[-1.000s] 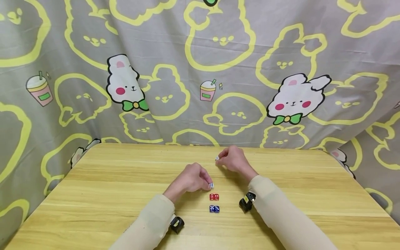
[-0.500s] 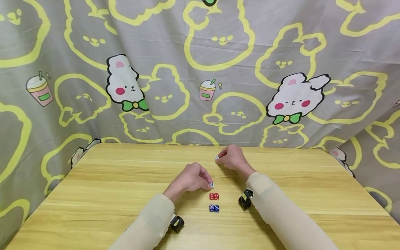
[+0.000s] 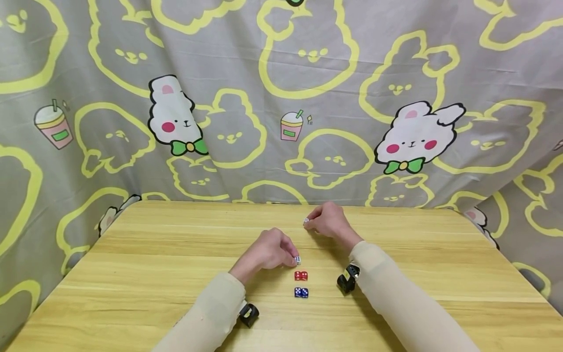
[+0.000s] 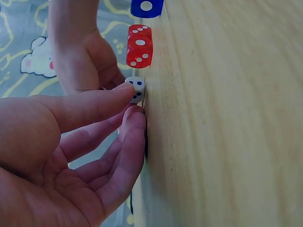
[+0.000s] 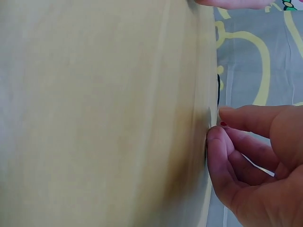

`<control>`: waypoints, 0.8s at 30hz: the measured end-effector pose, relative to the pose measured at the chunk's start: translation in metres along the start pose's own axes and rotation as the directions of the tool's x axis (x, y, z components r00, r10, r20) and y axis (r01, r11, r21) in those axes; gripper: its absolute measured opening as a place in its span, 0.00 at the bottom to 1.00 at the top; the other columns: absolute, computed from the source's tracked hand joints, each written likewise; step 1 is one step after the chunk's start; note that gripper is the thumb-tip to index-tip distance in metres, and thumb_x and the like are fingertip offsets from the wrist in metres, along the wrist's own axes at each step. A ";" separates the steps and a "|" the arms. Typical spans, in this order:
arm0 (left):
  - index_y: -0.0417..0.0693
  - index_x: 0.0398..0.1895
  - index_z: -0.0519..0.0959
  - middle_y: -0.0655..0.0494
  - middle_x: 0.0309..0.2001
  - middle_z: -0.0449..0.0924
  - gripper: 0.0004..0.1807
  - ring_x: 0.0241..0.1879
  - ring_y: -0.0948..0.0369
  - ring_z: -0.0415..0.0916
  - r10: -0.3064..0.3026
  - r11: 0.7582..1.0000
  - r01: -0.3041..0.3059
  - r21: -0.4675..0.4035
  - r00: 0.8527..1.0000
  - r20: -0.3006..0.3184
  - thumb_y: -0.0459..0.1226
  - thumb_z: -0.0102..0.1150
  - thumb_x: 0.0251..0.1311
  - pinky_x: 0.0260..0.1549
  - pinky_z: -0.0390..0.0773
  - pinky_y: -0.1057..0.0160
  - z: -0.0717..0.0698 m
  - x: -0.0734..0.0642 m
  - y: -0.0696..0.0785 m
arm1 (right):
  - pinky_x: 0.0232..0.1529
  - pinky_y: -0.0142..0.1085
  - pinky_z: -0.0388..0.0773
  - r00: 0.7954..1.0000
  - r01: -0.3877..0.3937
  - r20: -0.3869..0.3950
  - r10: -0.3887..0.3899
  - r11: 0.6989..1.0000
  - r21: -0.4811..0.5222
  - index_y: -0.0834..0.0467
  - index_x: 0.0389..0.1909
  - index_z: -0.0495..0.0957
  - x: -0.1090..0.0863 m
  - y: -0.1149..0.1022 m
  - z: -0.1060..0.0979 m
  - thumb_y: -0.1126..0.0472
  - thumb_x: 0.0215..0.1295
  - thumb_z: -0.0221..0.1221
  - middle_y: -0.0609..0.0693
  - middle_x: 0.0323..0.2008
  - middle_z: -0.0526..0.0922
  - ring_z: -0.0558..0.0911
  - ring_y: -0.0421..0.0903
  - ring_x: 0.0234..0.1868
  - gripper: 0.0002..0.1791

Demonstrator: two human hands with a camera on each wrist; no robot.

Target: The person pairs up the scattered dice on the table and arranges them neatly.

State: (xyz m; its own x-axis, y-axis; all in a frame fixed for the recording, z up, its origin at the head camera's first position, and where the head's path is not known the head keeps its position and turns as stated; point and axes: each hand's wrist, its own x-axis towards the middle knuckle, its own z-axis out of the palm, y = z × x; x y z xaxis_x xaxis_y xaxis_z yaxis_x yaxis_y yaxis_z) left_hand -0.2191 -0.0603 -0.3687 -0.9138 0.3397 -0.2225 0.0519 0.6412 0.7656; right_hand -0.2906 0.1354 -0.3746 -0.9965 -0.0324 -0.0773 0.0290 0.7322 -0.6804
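Note:
Near the middle of the table, my left hand pinches a white die with blue pips between thumb and fingers. The left wrist view shows that die at the thumb tip, down at the tabletop. Farther back, my right hand pinches another white die by its fingertips. In the right wrist view the fingers hide most of it. Two red dice sit side by side just in front of the left hand's die. Closer to me is a side-by-side pair of blue dice.
The dice stand on a wood-grain table. A grey curtain with yellow outlines and cartoon animals hangs behind its back edge. Black wrist devices, left and right, jut inward from the sleeves.

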 end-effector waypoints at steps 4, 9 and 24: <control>0.45 0.31 0.89 0.58 0.27 0.87 0.04 0.24 0.62 0.76 0.000 1.000 0.000 0.002 1.000 -0.001 0.29 0.76 0.57 0.26 0.75 0.67 0.001 0.000 0.000 | 0.32 0.32 0.77 1.000 -0.005 0.017 0.005 1.000 0.017 0.57 0.38 0.91 -0.002 -0.001 -0.002 0.58 0.61 0.74 0.50 0.30 0.89 0.83 0.43 0.30 0.08; 0.46 0.31 0.89 0.58 0.27 0.87 0.05 0.25 0.62 0.77 -0.002 1.000 0.002 -0.001 1.000 -0.001 0.28 0.76 0.57 0.26 0.76 0.67 0.001 0.000 0.000 | 0.32 0.32 0.77 1.000 0.009 0.029 -0.010 0.999 0.031 0.58 0.39 0.91 -0.006 -0.002 -0.004 0.59 0.61 0.74 0.50 0.27 0.88 0.83 0.43 0.28 0.08; 0.46 0.32 0.89 0.57 0.27 0.87 0.05 0.25 0.61 0.77 -0.007 1.000 0.007 0.003 1.000 -0.001 0.29 0.76 0.57 0.27 0.76 0.67 0.000 0.000 0.001 | 0.36 0.33 0.78 0.998 0.042 0.040 -0.043 0.999 0.030 0.56 0.38 0.91 -0.027 -0.003 -0.013 0.57 0.63 0.74 0.51 0.34 0.90 0.83 0.46 0.36 0.07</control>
State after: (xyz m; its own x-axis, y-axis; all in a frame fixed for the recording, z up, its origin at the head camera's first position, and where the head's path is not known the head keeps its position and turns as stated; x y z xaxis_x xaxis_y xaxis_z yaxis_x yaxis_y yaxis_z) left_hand -0.2192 -0.0594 -0.3682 -0.9146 0.3345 -0.2271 0.0468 0.6455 0.7624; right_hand -0.2649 0.1430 -0.3612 -0.9929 -0.0909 -0.0770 -0.0103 0.7093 -0.7048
